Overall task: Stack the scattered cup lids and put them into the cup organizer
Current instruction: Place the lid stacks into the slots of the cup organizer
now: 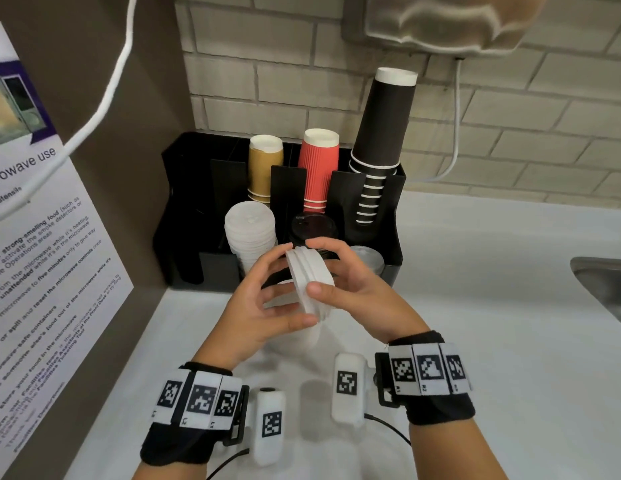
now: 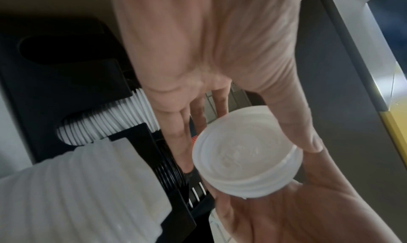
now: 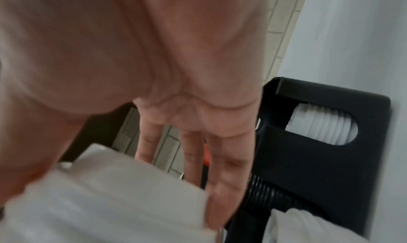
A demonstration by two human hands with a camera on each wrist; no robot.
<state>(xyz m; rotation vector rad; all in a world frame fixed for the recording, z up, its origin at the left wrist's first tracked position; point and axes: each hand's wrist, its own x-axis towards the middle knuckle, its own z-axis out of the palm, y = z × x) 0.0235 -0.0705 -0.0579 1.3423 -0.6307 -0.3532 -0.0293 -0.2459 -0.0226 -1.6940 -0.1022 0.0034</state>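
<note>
A short stack of white cup lids (image 1: 304,271) is held on edge between both hands, just in front of the black cup organizer (image 1: 184,202). My left hand (image 1: 288,289) grips it from the left, thumb low and fingertips on the top rim. My right hand (image 1: 319,266) grips it from the right, thumb on the near edge. The left wrist view shows the stack of lids (image 2: 246,158) flat-face on, with the left thumb on its rim. In the right wrist view the stack of lids (image 3: 110,203) is a white blur under my fingers (image 3: 220,168).
The organizer's front slots hold a tall white lid stack (image 1: 250,233), black lids (image 1: 314,228) and translucent lids (image 1: 368,258). Behind them stand tan, red and black cup stacks (image 1: 382,133). A poster panel (image 1: 42,237) walls the left; a sink (image 1: 607,289) sits at the right.
</note>
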